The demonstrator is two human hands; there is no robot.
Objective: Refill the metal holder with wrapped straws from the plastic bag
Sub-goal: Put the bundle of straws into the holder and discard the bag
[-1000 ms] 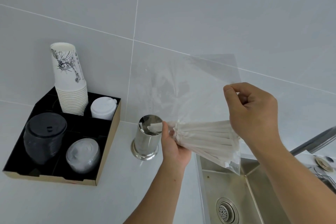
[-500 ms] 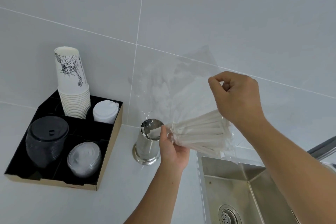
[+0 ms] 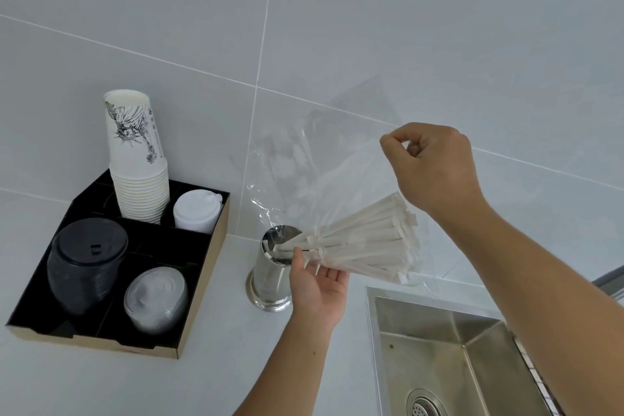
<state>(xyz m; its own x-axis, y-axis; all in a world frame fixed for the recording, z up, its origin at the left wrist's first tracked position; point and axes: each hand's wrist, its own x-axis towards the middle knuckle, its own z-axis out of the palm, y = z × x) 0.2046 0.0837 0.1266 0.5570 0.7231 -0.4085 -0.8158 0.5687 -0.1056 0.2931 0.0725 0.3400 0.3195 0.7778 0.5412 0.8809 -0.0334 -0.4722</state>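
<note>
A shiny metal holder [image 3: 268, 275] stands on the white counter by the wall, with a few wrapped straw ends showing at its mouth. A clear plastic bag [image 3: 304, 159] hangs tilted above it, its open end at the holder's rim. Inside lies a bundle of white wrapped straws [image 3: 364, 243], slanting down-left toward the holder. My left hand [image 3: 319, 284] is under the bundle's lower end, fingers loosened, thumb against the straws. My right hand [image 3: 430, 165] pinches the bag's upper end, raised above the bundle.
A black cardboard tray [image 3: 199, 284] at the left holds a stack of paper cups [image 3: 138, 162], white lids [image 3: 197, 211], black lids [image 3: 86, 262] and clear lids [image 3: 155, 299]. A steel sink [image 3: 449, 355] lies at the lower right. The tiled wall is close behind.
My right hand has lifted the bag's closed end higher, so the bundle tilts steeper toward the holder. My left hand has loosened its grip and the straw tips have slid to the holder's mouth.
</note>
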